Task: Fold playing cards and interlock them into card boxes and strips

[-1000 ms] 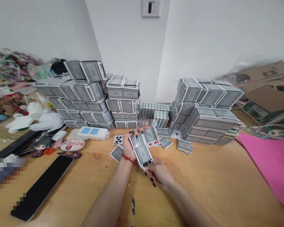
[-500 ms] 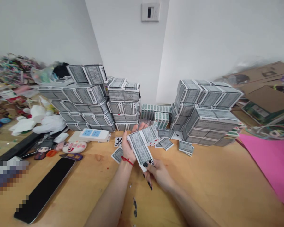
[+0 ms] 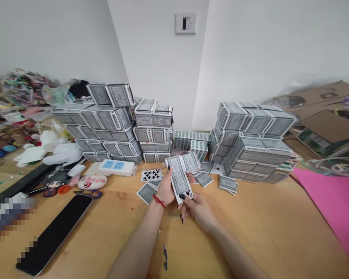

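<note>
Pale wall (image 3: 157,58) across the background, cut off at the top. Wooden tabletop (image 3: 264,232) below, with near edge out of view. At left, tall stack (image 3: 110,120) of blocks faced in grey patterned card backs; at right, matching stack (image 3: 256,143), beside cardboard boxes (image 3: 322,128) with contents hard to make out. Pink sheet (image 3: 331,209) cut off by the right edge. Black slab (image 3: 58,232), phone-like, partly pixelated along one side.

At centre, left hand (image 3: 166,190) closed about the playing cards (image 3: 180,182) from the left, thumb along the edge, fingers mostly hidden behind. Right hand (image 3: 202,211) pinching the lower end, dark-nailed thumb on top, fingers partly concealed beneath. Held between both: cards tilted, backs up, plus another piece angling off toward upper right, impossible to tell if joined or merely overlapping. Loose cards (image 3: 203,179) just beyond, partly covered. Red bracelet (image 3: 159,200) around left wrist. Smallest of all, an 8 beside black pips near right thumb, partly covered.
</note>
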`<action>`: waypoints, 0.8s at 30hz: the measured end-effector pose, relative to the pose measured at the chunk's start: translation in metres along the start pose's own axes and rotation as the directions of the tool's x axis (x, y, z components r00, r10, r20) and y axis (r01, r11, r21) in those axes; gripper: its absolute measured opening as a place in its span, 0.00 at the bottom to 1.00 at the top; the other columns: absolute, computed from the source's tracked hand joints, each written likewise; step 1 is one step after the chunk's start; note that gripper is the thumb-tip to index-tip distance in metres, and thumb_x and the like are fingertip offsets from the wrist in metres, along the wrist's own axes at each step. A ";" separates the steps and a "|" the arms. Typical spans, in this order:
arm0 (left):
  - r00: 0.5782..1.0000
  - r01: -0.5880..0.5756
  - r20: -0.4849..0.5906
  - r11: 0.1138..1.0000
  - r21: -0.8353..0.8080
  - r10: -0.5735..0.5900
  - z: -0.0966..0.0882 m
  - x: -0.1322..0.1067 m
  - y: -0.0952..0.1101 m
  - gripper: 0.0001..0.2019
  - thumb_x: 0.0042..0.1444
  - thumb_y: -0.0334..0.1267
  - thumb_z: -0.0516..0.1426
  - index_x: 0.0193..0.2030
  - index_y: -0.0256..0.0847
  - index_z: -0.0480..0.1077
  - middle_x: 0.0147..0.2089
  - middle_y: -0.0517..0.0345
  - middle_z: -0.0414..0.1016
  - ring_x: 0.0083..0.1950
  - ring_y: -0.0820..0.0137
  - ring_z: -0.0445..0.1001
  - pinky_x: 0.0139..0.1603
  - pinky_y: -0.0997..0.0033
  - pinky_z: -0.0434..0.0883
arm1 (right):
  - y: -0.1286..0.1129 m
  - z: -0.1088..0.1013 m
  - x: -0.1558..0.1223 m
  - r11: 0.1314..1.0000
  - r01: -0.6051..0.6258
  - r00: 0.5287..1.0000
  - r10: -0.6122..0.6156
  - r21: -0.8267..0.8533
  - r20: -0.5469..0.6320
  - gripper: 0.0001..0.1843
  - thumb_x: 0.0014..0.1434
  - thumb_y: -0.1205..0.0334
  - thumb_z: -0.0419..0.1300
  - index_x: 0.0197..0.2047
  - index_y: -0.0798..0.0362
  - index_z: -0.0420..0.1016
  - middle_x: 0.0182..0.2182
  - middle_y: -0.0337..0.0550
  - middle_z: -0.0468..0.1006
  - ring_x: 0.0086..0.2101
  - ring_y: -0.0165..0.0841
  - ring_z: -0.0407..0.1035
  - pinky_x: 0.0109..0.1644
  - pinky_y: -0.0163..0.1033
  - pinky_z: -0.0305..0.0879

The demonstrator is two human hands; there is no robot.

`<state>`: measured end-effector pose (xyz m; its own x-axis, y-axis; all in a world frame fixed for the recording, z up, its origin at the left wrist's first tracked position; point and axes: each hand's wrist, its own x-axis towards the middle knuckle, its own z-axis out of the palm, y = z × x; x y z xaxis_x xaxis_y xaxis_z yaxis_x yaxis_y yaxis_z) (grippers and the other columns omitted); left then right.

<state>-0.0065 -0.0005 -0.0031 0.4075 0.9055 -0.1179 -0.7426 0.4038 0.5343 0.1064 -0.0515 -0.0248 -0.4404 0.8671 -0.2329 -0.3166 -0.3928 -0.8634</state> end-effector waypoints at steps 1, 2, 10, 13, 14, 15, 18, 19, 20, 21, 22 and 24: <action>1.000 0.009 -0.006 1.000 -0.016 -0.009 0.001 0.000 0.001 0.24 0.51 0.55 0.47 0.36 0.33 0.69 0.29 0.48 0.74 0.33 0.62 0.73 0.37 0.64 0.68 | 0.000 0.001 0.000 0.999 -0.001 1.000 0.000 0.033 0.017 0.20 0.44 0.47 0.60 0.24 0.58 0.63 0.18 0.40 0.72 0.16 0.26 0.65 0.20 0.32 0.61; 1.000 0.015 -0.015 0.999 -0.028 -0.016 0.003 0.001 0.003 0.26 0.50 0.57 0.46 0.35 0.33 0.69 0.28 0.48 0.74 0.32 0.63 0.73 0.36 0.64 0.69 | 0.000 0.001 -0.001 0.998 -0.004 0.999 0.001 0.058 0.042 0.20 0.44 0.48 0.61 0.25 0.58 0.63 0.20 0.42 0.73 0.18 0.27 0.66 0.21 0.32 0.62; 0.997 -0.038 -0.074 0.999 -0.019 0.036 0.017 0.002 -0.004 0.28 0.45 0.63 0.45 0.24 0.35 0.64 0.18 0.57 0.65 0.21 0.69 0.68 0.26 0.69 0.67 | 0.002 0.005 0.001 0.991 -0.040 0.999 0.037 -0.124 -0.023 0.22 0.46 0.43 0.55 0.21 0.56 0.63 0.11 0.37 0.68 0.13 0.27 0.64 0.16 0.29 0.53; 0.998 0.024 -0.066 0.999 0.039 -0.021 0.018 0.001 -0.011 0.30 0.44 0.64 0.43 0.22 0.35 0.63 0.16 0.55 0.64 0.21 0.68 0.68 0.24 0.69 0.66 | 0.001 0.007 0.001 0.984 -0.030 0.996 0.014 -0.175 -0.093 0.23 0.45 0.42 0.54 0.19 0.55 0.62 0.08 0.36 0.66 0.12 0.27 0.62 0.15 0.29 0.52; 0.997 0.040 -0.061 0.998 0.053 -0.037 0.018 0.000 -0.013 0.30 0.44 0.65 0.43 0.22 0.34 0.64 0.17 0.54 0.65 0.22 0.67 0.69 0.24 0.69 0.67 | 0.000 0.008 0.001 0.984 -0.028 0.995 0.011 -0.176 -0.099 0.23 0.45 0.42 0.54 0.18 0.55 0.62 0.08 0.36 0.65 0.11 0.27 0.62 0.14 0.30 0.52; 0.998 0.042 -0.056 0.997 0.058 -0.038 0.018 0.000 -0.014 0.31 0.44 0.65 0.42 0.23 0.34 0.64 0.17 0.53 0.66 0.23 0.66 0.69 0.24 0.68 0.67 | 0.000 0.008 0.001 0.984 -0.029 0.995 0.013 -0.174 -0.098 0.23 0.45 0.42 0.54 0.17 0.55 0.62 0.07 0.36 0.65 0.11 0.27 0.61 0.14 0.30 0.53; 0.999 0.012 -0.030 1.000 0.029 -0.011 0.014 -0.001 -0.012 0.33 0.45 0.64 0.42 0.29 0.32 0.67 0.22 0.49 0.70 0.27 0.62 0.72 0.27 0.66 0.68 | -0.002 0.009 0.000 0.987 -0.024 0.996 0.011 -0.156 -0.087 0.22 0.44 0.43 0.55 0.17 0.55 0.62 0.08 0.37 0.66 0.11 0.27 0.62 0.14 0.30 0.54; 1.000 0.011 -0.014 1.000 0.012 -0.011 0.013 -0.002 -0.010 0.33 0.45 0.64 0.42 0.32 0.31 0.68 0.24 0.47 0.72 0.30 0.61 0.73 0.30 0.64 0.69 | -0.003 0.008 0.000 0.988 -0.018 0.996 0.005 -0.151 -0.086 0.22 0.44 0.43 0.55 0.17 0.55 0.62 0.09 0.38 0.67 0.11 0.27 0.62 0.14 0.30 0.54; 0.999 0.032 0.004 0.999 -0.002 -0.032 0.012 -0.002 -0.008 0.34 0.45 0.64 0.41 0.35 0.31 0.68 0.27 0.45 0.73 0.33 0.60 0.73 0.32 0.62 0.69 | -0.003 0.008 0.000 0.989 -0.011 0.996 -0.001 -0.146 -0.084 0.22 0.45 0.43 0.55 0.18 0.55 0.62 0.09 0.38 0.67 0.11 0.26 0.62 0.15 0.30 0.54; 0.998 0.055 0.020 0.998 -0.014 -0.055 0.011 -0.002 -0.005 0.35 0.46 0.64 0.41 0.38 0.31 0.68 0.30 0.43 0.74 0.36 0.58 0.73 0.35 0.61 0.69 | -0.002 0.007 0.000 0.990 -0.005 0.997 -0.006 -0.137 -0.079 0.22 0.45 0.44 0.55 0.18 0.56 0.62 0.10 0.38 0.68 0.11 0.26 0.62 0.15 0.29 0.54; 0.998 0.051 0.023 0.998 -0.027 -0.050 0.010 -0.003 -0.002 0.35 0.46 0.64 0.41 0.40 0.32 0.68 0.33 0.43 0.74 0.38 0.58 0.73 0.38 0.59 0.68 | -0.002 0.006 0.000 0.992 -0.002 0.998 -0.007 -0.124 -0.067 0.22 0.46 0.44 0.55 0.18 0.56 0.63 0.10 0.38 0.68 0.12 0.25 0.62 0.15 0.29 0.54; 1.000 0.006 0.002 0.999 -0.038 -0.006 0.010 -0.003 0.005 0.34 0.46 0.63 0.42 0.44 0.34 0.67 0.39 0.43 0.74 0.44 0.57 0.71 0.42 0.57 0.67 | -0.001 0.003 0.000 0.997 -0.009 1.000 0.008 -0.074 -0.011 0.20 0.46 0.47 0.57 0.19 0.57 0.63 0.12 0.38 0.68 0.13 0.26 0.63 0.16 0.30 0.57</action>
<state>-0.0059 -0.0025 0.0082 0.4135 0.9026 -0.1194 -0.7597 0.4143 0.5012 0.1044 -0.0521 -0.0224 -0.4334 0.8672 -0.2453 -0.2497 -0.3770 -0.8919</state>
